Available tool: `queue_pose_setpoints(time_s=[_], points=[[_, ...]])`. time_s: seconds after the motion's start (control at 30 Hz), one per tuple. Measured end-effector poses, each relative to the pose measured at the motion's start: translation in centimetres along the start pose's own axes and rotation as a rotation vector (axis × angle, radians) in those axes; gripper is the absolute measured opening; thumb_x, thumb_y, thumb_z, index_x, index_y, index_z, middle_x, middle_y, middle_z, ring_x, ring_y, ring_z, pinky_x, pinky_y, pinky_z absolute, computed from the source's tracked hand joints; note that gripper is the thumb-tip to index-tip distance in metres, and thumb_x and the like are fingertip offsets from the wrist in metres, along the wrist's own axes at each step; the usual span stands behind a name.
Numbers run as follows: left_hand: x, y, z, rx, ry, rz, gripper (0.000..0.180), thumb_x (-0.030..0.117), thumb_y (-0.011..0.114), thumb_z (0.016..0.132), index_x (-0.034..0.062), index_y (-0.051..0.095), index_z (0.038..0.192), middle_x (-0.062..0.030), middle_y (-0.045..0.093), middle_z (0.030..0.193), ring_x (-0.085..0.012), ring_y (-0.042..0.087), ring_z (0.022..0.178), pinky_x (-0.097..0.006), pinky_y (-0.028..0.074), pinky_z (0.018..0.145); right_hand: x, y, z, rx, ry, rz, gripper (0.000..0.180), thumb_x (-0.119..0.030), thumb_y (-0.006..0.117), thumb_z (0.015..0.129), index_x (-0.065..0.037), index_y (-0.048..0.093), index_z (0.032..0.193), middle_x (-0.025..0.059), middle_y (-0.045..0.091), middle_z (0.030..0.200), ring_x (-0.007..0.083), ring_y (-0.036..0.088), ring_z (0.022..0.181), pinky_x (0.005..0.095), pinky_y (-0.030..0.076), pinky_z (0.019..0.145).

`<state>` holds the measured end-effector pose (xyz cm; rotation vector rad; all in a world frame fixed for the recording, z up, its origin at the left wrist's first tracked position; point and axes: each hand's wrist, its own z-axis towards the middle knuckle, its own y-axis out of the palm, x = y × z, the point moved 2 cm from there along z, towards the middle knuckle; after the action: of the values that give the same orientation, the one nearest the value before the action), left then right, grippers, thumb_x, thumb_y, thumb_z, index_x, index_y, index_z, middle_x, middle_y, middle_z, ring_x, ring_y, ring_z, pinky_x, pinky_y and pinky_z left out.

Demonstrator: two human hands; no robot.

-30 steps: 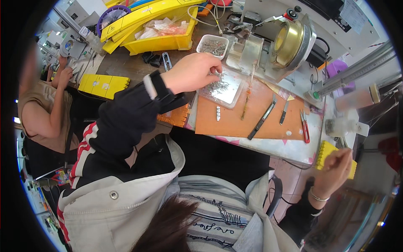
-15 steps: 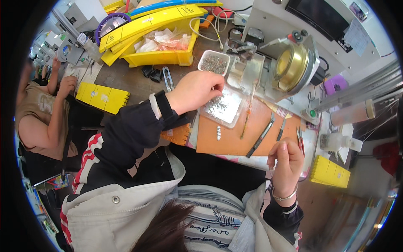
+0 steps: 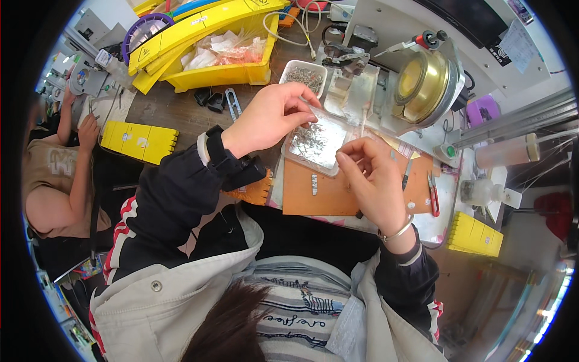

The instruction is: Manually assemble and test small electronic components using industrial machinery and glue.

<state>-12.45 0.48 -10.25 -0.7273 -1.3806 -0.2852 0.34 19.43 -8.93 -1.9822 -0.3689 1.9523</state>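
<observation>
Your left hand [image 3: 264, 117] and right hand [image 3: 381, 184] half-curl near the tray [image 3: 329, 145]; whether either grasps anything, I can't tell.

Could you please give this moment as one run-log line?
left hand: by far edge of clear tray of small metal parts | right hand: by tray's right edge | holding: unclear | nearby: white tub, orange mat

A small-parts workshop is indicated by the worktop [image 3: 187, 123] bearing a clear tray [image 3: 330, 148] of tiny metal pieces [image 3: 306, 141], red-handled snips [image 3: 433, 200], a yellow bin [image 3: 218, 76] and a gold-coloured drum [image 3: 416, 78], with a co-worker [image 3: 51, 181] nearby.
</observation>
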Motion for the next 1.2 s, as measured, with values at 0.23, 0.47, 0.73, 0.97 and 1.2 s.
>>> queue_pose_setpoints(time_s=[0.23, 0.47, 0.73, 0.97, 1.2], points=[[-0.1, 0.5, -0.7, -0.019, -0.103, -0.235, 0.017, 0.002, 0.063, 0.098, -0.0021, 0.063, 0.114, -0.0052, 0.074, 0.095, -0.0086, 0.068, 0.089, -0.023, 0.053, 0.078, -0.5, 1.1, 1.7, 0.127, -0.08, -0.149, 0.015, -0.016, 0.073, 0.09, -0.005, 0.067, 0.098, 0.004, 0.07, 0.084, 0.0134, 0.06, 0.057, 0.0295, 0.046, 0.055], [-0.5, 1.2, -1.7, 0.024, -0.278, -0.631, 0.02, 0.01, 0.069, 0.097, 0.0027, 0.065, 0.116, -0.0021, 0.072, 0.1, -0.0068, 0.065, 0.086, -0.021, 0.05, 0.077, -1.2, 2.1, 2.5, 0.257, -0.37, -0.397, 0.011, -0.016, 0.074, 0.088, -0.009, 0.069, 0.095, 0.0054, 0.07, 0.086, 0.0239, 0.067, 0.067, 0.0352, 0.051, 0.058], [-0.4, 1.6, -1.9, 0.064, -0.167, -0.436, 0.018, 0.006, 0.069, 0.095, 0.001, 0.066, 0.113, -0.0023, 0.073, 0.1, -0.0092, 0.066, 0.088, -0.024, 0.051, 0.079, -1.4, 2.4, 2.9, 0.25, -0.316, -0.48, 0.008, -0.015, 0.072, 0.088, -0.01, 0.067, 0.091, 0.006, 0.07, 0.087, 0.0273, 0.069, 0.074, 0.0367, 0.053, 0.061], [1.0, 1.5, -2.1, 0.131, 0.284, 0.383, 0.026, -0.002, 0.069, 0.085, 0.0025, 0.067, 0.111, -0.0099, 0.072, 0.096, -0.0211, 0.07, 0.086, -0.033, 0.053, 0.075, -1.0, 2.2, 3.1, 0.187, -0.318, -0.498, 0.008, -0.014, 0.07, 0.089, -0.011, 0.065, 0.095, 0.006, 0.069, 0.091, 0.0291, 0.069, 0.076, 0.038, 0.053, 0.061], [2.0, 2.0, -2.2, 0.111, 0.195, 0.092, 0.038, -0.003, 0.071, 0.083, 0.0028, 0.066, 0.12, -0.0059, 0.074, 0.087, -0.0134, 0.068, 0.079, -0.028, 0.051, 0.075, -1.5, 2.1, 2.5, 0.218, -0.213, -0.207, 0.017, -0.011, 0.075, 0.088, -0.007, 0.068, 0.104, 0.0056, 0.069, 0.09, 0.0168, 0.065, 0.064, 0.03, 0.049, 0.057]])
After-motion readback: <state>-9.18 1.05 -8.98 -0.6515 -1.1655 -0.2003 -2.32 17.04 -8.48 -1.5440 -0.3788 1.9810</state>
